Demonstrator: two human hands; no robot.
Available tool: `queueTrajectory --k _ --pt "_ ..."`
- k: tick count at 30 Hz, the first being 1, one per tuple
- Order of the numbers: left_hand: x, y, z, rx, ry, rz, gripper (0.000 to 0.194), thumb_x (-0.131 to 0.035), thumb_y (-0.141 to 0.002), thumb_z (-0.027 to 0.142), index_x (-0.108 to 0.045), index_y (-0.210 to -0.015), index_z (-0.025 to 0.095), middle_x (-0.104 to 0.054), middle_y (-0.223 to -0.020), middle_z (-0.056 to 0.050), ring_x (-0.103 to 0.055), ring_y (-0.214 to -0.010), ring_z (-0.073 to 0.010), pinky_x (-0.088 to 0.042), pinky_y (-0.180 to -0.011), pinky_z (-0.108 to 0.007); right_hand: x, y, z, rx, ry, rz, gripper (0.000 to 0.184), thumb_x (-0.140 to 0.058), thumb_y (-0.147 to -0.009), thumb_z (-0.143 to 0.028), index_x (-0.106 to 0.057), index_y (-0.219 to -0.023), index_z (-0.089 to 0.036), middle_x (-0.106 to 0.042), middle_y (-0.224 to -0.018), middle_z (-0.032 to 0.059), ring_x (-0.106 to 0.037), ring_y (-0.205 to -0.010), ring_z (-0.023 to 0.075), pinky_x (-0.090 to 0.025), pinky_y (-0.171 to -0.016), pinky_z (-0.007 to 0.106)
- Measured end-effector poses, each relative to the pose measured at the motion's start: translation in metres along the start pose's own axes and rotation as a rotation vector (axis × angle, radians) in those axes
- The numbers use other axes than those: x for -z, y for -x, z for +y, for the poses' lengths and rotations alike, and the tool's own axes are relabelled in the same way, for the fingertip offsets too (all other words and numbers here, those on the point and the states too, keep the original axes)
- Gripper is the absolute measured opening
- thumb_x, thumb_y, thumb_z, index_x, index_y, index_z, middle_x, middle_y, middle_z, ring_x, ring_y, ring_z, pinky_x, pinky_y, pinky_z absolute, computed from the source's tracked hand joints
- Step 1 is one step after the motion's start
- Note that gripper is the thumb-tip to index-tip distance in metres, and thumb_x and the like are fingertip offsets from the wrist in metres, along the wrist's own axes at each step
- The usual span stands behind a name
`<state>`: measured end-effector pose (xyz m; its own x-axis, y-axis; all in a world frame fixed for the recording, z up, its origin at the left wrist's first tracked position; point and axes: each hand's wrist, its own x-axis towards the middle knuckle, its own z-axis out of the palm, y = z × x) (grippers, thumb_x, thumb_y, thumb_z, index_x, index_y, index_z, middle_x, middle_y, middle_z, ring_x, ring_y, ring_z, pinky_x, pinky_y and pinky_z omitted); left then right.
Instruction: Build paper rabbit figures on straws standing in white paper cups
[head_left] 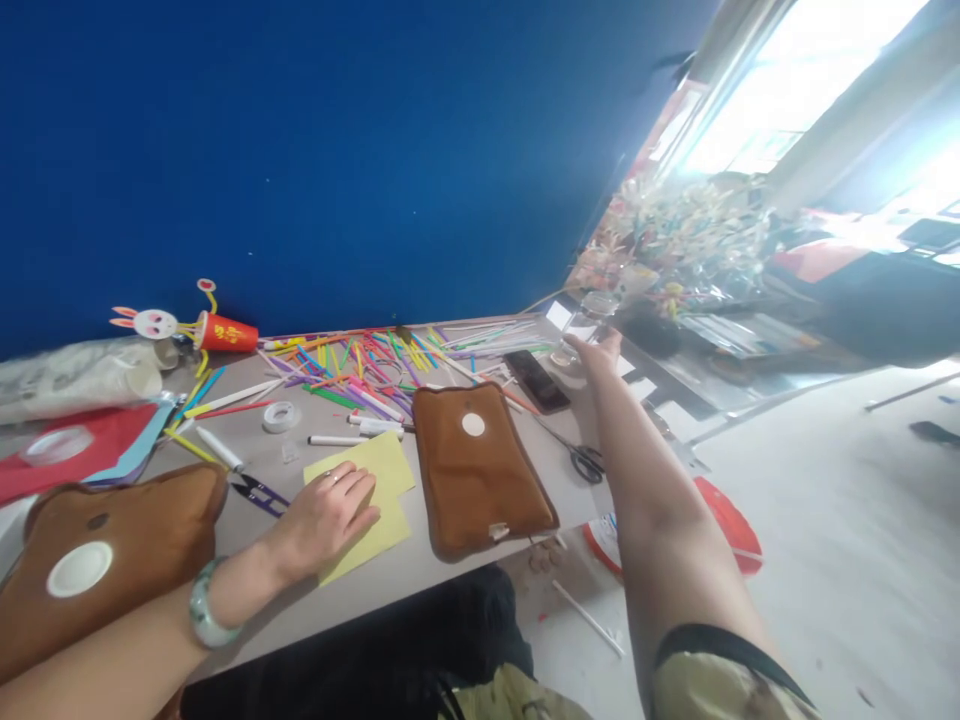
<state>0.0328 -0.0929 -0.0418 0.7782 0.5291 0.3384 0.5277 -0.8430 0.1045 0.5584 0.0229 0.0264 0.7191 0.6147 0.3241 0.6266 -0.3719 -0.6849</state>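
My left hand (330,520) lies with loosely bent fingers on sheets of yellow paper (386,465), gripping nothing that I can see. A brown hot-water bag (480,480) with a white round spot is to its right. Stretched out to the far right end of the table, my right hand (598,352) has its fingers apart, among small white cards (559,315) and a clear round container (600,303). Glare blurs its fingertips. Near that arm lie a black phone (536,380) and scissors with dark handles (585,463).
Colourful pipe cleaners (360,365) cover the table's back by the blue wall (337,150). At left are a red paper cup (225,333) with a rabbit face, a tape roll (281,416), thread snips (259,493) and another brown bag (150,520). A person (877,300) is at right.
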Motion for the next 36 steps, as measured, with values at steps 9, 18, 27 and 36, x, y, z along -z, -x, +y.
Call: queueTrajectory --k 9,18,27,36 --pt "0.008 -0.002 -0.008 0.024 0.078 -0.006 0.017 -0.05 -0.105 0.027 -0.064 -0.098 0.02 -0.072 -0.095 -0.005 -0.067 -0.098 -0.0253 -0.052 -0.083 -0.037 -0.016 -0.023 -0.005 -0.223 -0.297 0.124 0.042 -0.083 -0.065 -0.026 -0.047 -0.087 -0.025 -0.062 -0.095 0.0037 -0.056 -0.099 0.0205 -0.045 -0.093 0.034" --pt "0.005 -0.001 -0.013 0.053 0.084 -0.035 0.016 -0.051 -0.103 0.026 -0.065 -0.097 0.019 -0.071 -0.095 -0.007 -0.066 -0.097 -0.0247 -0.051 -0.085 -0.037 0.045 0.031 -0.008 0.021 -0.391 0.219 0.044 -0.09 -0.056 -0.03 -0.056 -0.083 -0.02 -0.068 -0.081 -0.0005 -0.066 -0.082 0.0228 -0.055 -0.084 0.041" --pt "-0.001 -0.001 -0.013 0.061 0.067 -0.061 0.017 -0.053 -0.101 0.023 -0.064 -0.088 0.019 -0.071 -0.096 -0.007 -0.064 -0.102 -0.0261 -0.049 -0.09 -0.039 0.138 0.199 -0.041 0.217 -0.507 -0.198 0.051 -0.093 -0.058 -0.048 -0.072 -0.094 -0.019 -0.078 -0.088 0.0078 -0.074 -0.081 0.0293 -0.062 -0.078 0.046" --pt "-0.001 -0.002 -0.016 0.072 0.079 -0.048 0.018 -0.052 -0.099 0.024 -0.065 -0.086 0.02 -0.071 -0.098 -0.008 -0.065 -0.102 -0.0274 -0.05 -0.093 -0.042 0.179 0.318 -0.092 0.792 -0.496 -0.583 0.053 -0.087 -0.067 -0.036 -0.068 -0.115 -0.023 -0.076 -0.106 0.0063 -0.074 -0.097 0.0283 -0.054 -0.105 0.044"
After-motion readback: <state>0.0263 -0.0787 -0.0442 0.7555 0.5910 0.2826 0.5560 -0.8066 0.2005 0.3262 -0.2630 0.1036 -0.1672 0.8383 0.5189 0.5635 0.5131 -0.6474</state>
